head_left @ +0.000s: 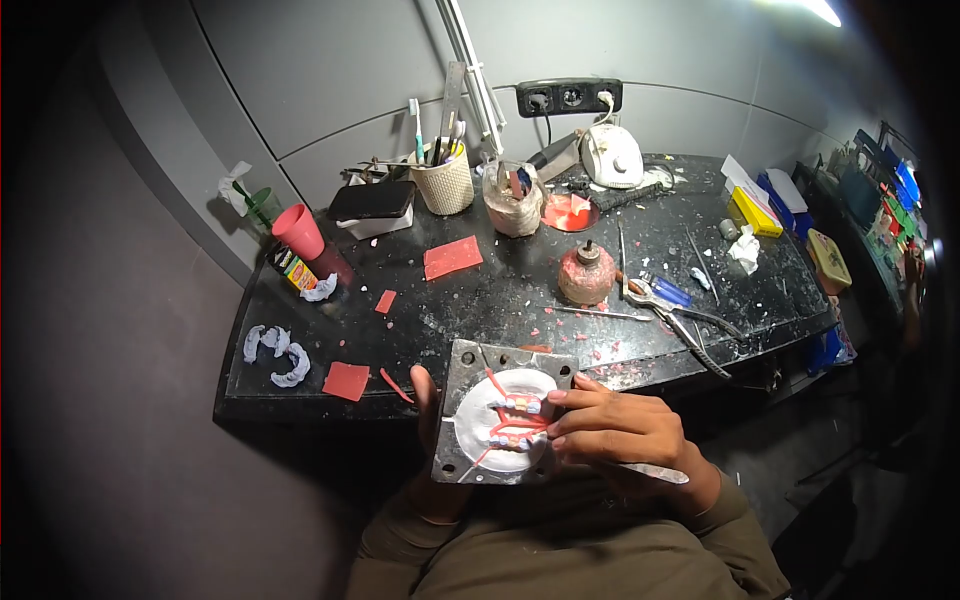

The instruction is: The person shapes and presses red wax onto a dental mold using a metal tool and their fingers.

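Observation:
My left hand (426, 408) grips the left side of a square metal dental flask (463, 374), its thumb along the edge and the other fingers hidden beneath. A round white plaster bed (474, 425) fills the flask. Set in the plaster are two short rows of teeth, an upper row (522, 404) and a lower row (510, 441), with red wax strips (520, 425) around and between them. My right hand (625, 425) is closed, fingertips at the flask's right side by the wax. A metal spatula (655, 472) sticks out beneath its palm; its other end is hidden.
On the black bench (400, 320) lie red wax sheets (453, 258), plaster arches (290, 365) and pliers (690, 325). A wax-spattered burner (587, 273) stands mid-bench. Behind are a pink cup (298, 231), a brush holder (442, 187), a jar (514, 205) and a white device (612, 157).

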Motion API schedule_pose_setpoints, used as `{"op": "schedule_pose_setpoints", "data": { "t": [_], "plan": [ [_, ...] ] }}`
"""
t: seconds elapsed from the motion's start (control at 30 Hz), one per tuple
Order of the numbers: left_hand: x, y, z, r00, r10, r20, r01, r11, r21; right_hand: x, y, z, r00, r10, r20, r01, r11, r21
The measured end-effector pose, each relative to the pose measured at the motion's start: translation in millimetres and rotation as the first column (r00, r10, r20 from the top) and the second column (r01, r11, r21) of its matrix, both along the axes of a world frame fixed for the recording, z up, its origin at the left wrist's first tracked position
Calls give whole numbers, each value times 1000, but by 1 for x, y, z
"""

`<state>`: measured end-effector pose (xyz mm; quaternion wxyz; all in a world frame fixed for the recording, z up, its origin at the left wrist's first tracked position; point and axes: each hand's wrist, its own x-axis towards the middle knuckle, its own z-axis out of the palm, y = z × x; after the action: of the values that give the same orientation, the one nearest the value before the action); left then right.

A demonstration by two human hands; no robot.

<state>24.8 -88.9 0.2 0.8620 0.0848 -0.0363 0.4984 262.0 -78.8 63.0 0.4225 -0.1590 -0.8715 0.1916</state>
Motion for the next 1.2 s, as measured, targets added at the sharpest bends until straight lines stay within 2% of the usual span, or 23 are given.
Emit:
{"op": "schedule_pose_setpoints", "data": {
  "t": [0.03,0.27,0.37,0.5,0.57,1.0,1.2],
  "plan": [
    [0,2,-3,997,-38,74,33,998,62,1,2,-6,1000,-12,-6,12,1000,1],
    [-4,3,-10,995,-64,70,64,998,-7,-3,2,-10,998,-59,27,59,998,27],
    [-4,3,-10,997,-77,12,76,996,44,-3,2,-10,998,-58,34,57,998,35],
    [-7,5,-18,996,-83,29,82,995,57,-2,1,-11,998,-58,9,58,998,16],
    [-7,5,-19,999,-32,35,32,999,7,-1,1,-11,998,-56,10,56,998,0],
    [-5,6,-24,1000,25,-12,-25,998,53,3,-1,-10,999,-51,19,52,998,-47],
    [-6,5,-24,995,39,-87,-36,999,28,3,-2,-9,998,-61,25,62,997,-43]
  ]
}}
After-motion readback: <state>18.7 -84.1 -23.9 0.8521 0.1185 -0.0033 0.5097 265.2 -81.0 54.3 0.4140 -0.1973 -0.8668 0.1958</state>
